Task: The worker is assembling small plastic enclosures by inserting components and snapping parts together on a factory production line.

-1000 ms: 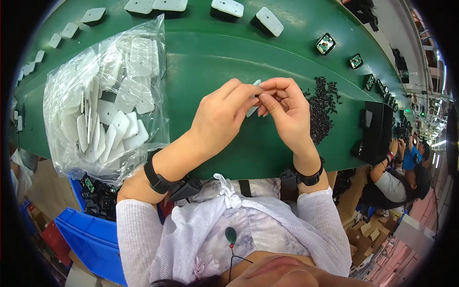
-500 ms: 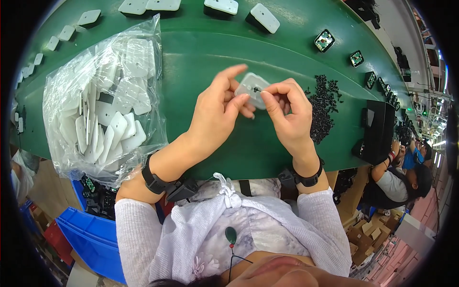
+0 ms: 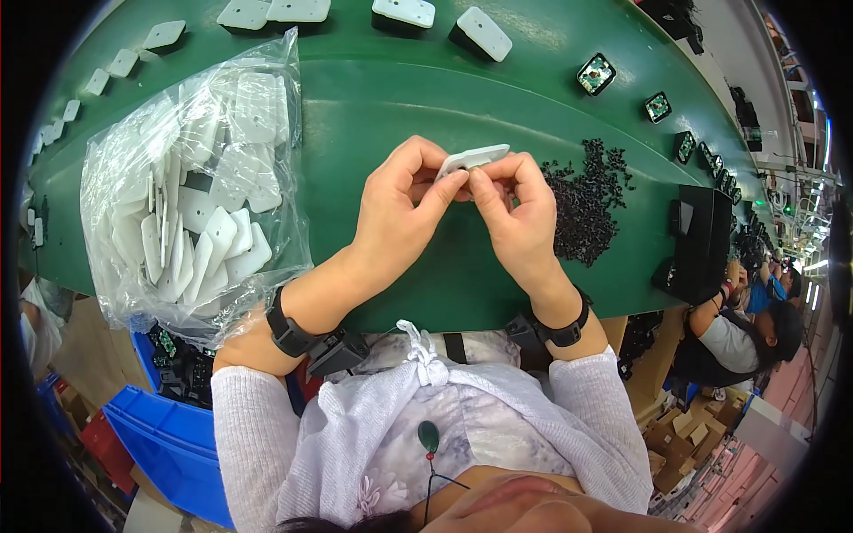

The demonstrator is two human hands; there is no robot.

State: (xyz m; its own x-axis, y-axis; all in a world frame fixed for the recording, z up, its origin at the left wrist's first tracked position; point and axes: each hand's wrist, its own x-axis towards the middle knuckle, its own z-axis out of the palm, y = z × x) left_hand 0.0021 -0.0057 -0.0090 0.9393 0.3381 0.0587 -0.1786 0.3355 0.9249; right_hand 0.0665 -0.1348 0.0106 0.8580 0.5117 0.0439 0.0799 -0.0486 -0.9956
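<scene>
White-topped black units (image 3: 164, 34) run in a curving row along the green surface (image 3: 355, 115), from the left edge of the frame to its upper middle. Below them, at left, we see a clear plastic bag (image 3: 294, 253) filled with loose white plates (image 3: 197, 209), several standing on edge and others lying flat. Under it, at the lower left, we make out a blue crate (image 3: 169, 444).

Just right of the frame's centre line, above the middle, we find one white cover plate (image 3: 480, 156), held up off the surface, tilted and seen nearly edge-on. The left hand (image 3: 395, 209) has its fingers clamped on the plate's left end; the right hand (image 3: 515, 213) pinches its near side, the two thumb tips close together. A small dark spot shows by the thumbs, but we cannot tell what it is.

Beside the right hand lies a spread pile of tiny black pieces (image 3: 586, 213). Toward the upper right we see open black housings (image 3: 596, 75) with green boards inside, then, at the right, a black box (image 3: 702, 244) and a seated co-worker (image 3: 733, 345).
</scene>
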